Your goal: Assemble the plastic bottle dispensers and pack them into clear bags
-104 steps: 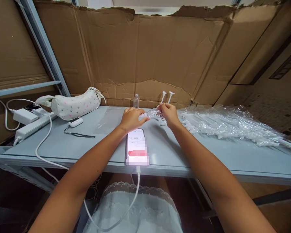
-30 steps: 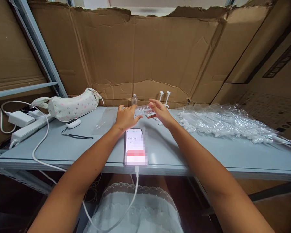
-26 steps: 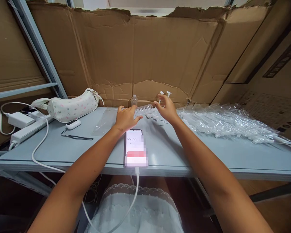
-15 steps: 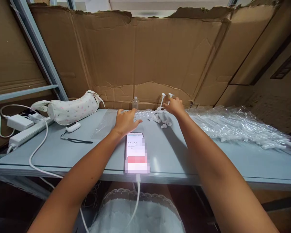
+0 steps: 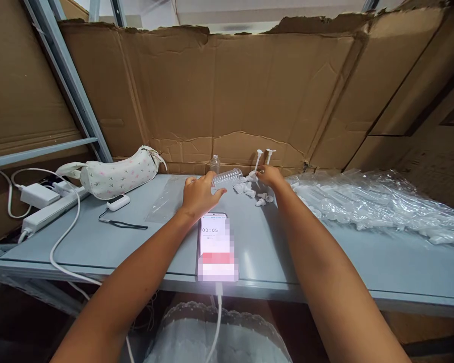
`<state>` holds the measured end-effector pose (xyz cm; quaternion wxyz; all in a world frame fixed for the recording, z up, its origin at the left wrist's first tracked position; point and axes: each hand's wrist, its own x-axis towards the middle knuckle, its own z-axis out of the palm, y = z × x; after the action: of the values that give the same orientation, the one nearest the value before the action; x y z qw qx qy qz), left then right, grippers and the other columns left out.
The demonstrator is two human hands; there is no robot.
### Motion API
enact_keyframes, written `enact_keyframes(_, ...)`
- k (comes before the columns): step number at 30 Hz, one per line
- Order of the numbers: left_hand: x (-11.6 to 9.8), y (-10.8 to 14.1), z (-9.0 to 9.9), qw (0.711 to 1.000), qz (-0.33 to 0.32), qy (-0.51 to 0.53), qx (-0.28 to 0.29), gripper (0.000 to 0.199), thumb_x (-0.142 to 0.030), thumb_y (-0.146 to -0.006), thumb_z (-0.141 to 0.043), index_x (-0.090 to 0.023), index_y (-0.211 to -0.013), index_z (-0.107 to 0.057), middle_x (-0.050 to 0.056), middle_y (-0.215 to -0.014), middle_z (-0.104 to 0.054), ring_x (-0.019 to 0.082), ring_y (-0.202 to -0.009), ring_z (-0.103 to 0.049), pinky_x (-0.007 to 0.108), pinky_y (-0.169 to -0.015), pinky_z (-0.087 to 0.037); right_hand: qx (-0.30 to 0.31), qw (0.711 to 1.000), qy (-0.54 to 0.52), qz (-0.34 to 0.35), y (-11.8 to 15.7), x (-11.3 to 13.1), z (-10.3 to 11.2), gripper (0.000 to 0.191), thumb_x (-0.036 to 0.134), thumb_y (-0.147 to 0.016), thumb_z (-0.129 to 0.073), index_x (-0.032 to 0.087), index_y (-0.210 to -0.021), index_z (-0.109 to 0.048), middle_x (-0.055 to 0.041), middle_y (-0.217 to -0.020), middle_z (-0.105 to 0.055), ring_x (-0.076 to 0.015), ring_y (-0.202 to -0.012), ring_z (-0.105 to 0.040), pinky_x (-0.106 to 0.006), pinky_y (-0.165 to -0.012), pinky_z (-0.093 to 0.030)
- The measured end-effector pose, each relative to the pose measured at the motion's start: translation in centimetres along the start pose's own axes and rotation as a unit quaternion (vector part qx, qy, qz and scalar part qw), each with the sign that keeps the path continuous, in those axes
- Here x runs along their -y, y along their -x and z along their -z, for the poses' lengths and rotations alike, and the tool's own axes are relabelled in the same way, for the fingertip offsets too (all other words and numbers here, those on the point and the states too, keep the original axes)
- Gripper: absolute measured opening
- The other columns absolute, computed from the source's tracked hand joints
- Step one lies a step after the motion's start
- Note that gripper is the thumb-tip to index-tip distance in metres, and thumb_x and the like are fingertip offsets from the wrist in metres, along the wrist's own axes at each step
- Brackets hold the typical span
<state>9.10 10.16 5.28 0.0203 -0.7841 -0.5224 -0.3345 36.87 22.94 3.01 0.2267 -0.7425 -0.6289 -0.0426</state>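
My left hand (image 5: 201, 194) is closed round one end of a clear ribbed bottle (image 5: 229, 176), which lies nearly level and points right. Behind it a small clear bottle (image 5: 215, 164) stands upright by the cardboard. My right hand (image 5: 269, 175) is closed at the white pile, its fingertips low beside two upright white pump heads with stems (image 5: 259, 157); what it pinches is too small to make out. Several small white caps (image 5: 249, 190) lie loose between the hands.
A lit phone (image 5: 217, 247) with a white cable lies at the front edge. Clear-wrapped items (image 5: 371, 201) spread over the right side. At left are a patterned pouch (image 5: 117, 176), a small white device (image 5: 118, 202) and a power strip (image 5: 53, 212). Cardboard (image 5: 249, 91) walls the back.
My right hand has dropped from the pump heads to the pile below them. The ribbed bottle is tilted slightly more, its right end raised. The whole view has shifted a little.
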Motion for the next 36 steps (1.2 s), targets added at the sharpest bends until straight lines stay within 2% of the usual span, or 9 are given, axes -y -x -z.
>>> enact_keyframes(6,-0.1,0.0,0.1,0.999,-0.004,0.006,-0.036,0.043,-0.05,-0.084,-0.061,-0.023,-0.117,-0.056,0.002,-0.095,-0.07,0.019,-0.087,-0.064,0.037,-0.095,-0.038,-0.026,0.999,-0.005,-0.026,0.4,0.1,-0.2,0.035,0.031,-0.089,-0.052,0.017,-0.118,-0.066,-0.0154,-0.122,-0.064,-0.0267,-0.115,-0.058,-0.035,-0.093,-0.045)
enact_keyframes(9,-0.3,0.1,0.2,0.999,-0.01,0.012,-0.044,0.041,-0.049,-0.083,-0.062,-0.023,-0.115,-0.057,0.002,-0.093,-0.07,0.018,-0.086,-0.064,0.037,-0.096,-0.038,-0.046,0.997,0.001,-0.063,0.7,0.7,0.2,0.037,0.03,-0.088,-0.052,0.014,-0.119,-0.064,-0.0198,-0.121,-0.062,-0.0316,-0.117,-0.055,-0.04,-0.091,-0.045)
enact_keyframes(12,-0.4,0.2,0.2,0.999,-0.008,0.016,-0.046,0.04,-0.048,-0.082,-0.063,-0.023,-0.113,-0.058,0.001,-0.091,-0.07,0.018,-0.085,-0.064,0.037,-0.096,-0.038,-0.076,0.989,0.008,-0.129,1.1,1.0,0.5,0.041,0.032,-0.088,-0.052,0.012,-0.123,-0.062,-0.0248,-0.13,-0.052,-0.0381,-0.125,-0.046,-0.046,-0.095,-0.042)
enact_keyframes(14,-0.5,0.2,0.2,0.999,-0.005,0.016,-0.044,0.04,-0.048,-0.082,-0.063,-0.024,-0.113,-0.058,0.001,-0.091,-0.07,0.018,-0.086,-0.064,0.037,-0.096,-0.038,-0.069,0.986,0.002,-0.151,1.2,0.9,0.5,0.043,0.036,-0.089,-0.053,0.014,-0.124,-0.062,-0.025,-0.135,-0.047,-0.0395,-0.128,-0.042,-0.048,-0.097,-0.04)
enact_keyframes(19,-0.6,0.2,0.3,0.999,-0.002,0.016,-0.037,0.04,-0.048,-0.082,-0.063,-0.024,-0.114,-0.058,0.001,-0.091,-0.071,0.018,-0.084,-0.065,0.037,-0.097,-0.037,-0.009,0.996,0.0,-0.085,0.5,-0.1,0.1,0.046,0.042,-0.094,-0.044,0.02,-0.132,-0.057,-0.0194,-0.147,-0.04,-0.0384,-0.137,-0.031,-0.052,-0.104,-0.034)
enact_keyframes(23,-0.5,0.1,0.3,0.999,-0.004,0.013,-0.034,0.042,-0.049,-0.082,-0.063,-0.024,-0.115,-0.057,0.001,-0.092,-0.071,0.017,-0.083,-0.065,0.037,-0.097,-0.037,-0.016,0.998,-0.005,-0.063,-0.1,-0.6,-0.1,0.048,0.037,-0.094,-0.045,0.016,-0.137,-0.051,-0.0162,-0.153,-0.035,-0.0353,-0.143,-0.026,-0.053,-0.108,-0.032)
enact_keyframes(29,-0.4,0.0,0.1,1.0,0.0,0.006,-0.028,0.041,-0.049,-0.082,-0.063,-0.025,-0.115,-0.057,0.001,-0.092,-0.071,0.018,-0.086,-0.065,0.037,-0.096,-0.037,-0.118,0.992,-0.038,-0.01,0.4,-0.5,1.2,0.051,0.026,-0.091,-0.043,0.01,-0.14,-0.046,-0.0166,-0.151,-0.039,-0.0298,-0.134,-0.042,-0.041,-0.107,-0.036)
enact_keyframes(33,-0.3,0.0,0.0,1.0,-0.005,0.004,-0.02,0.042,-0.05,-0.083,-0.062,-0.024,-0.116,-0.057,0.002,-0.091,-0.07,0.019,-0.088,-0.065,0.037,-0.096,-0.036,-0.237,0.968,-0.073,0.027,1.1,0.5,4.1,0.051,0.022,-0.09,-0.04,0.008,-0.139,-0.046,-0.0184,-0.144,-0.046,-0.0293,-0.131,-0.044,-0.042,-0.107,-0.036)
enact_keyframes(36,-0.4,0.0,0.0,1.0,-0.002,0.006,-0.012,0.043,-0.051,-0.083,-0.061,-0.024,-0.117,-0.057,0.002,-0.091,-0.071,0.02,-0.09,-0.065,0.037,-0.096,-0.036,-0.264,0.956,-0.118,0.056,2.1,2.0,6.2,0.052,0.023,-0.09,-0.04,0.012,-0.141,-0.043,-0.0189,-0.136,-0.051,-0.028,-0.121,-0.053,-0.044,-0.102,-0.041)
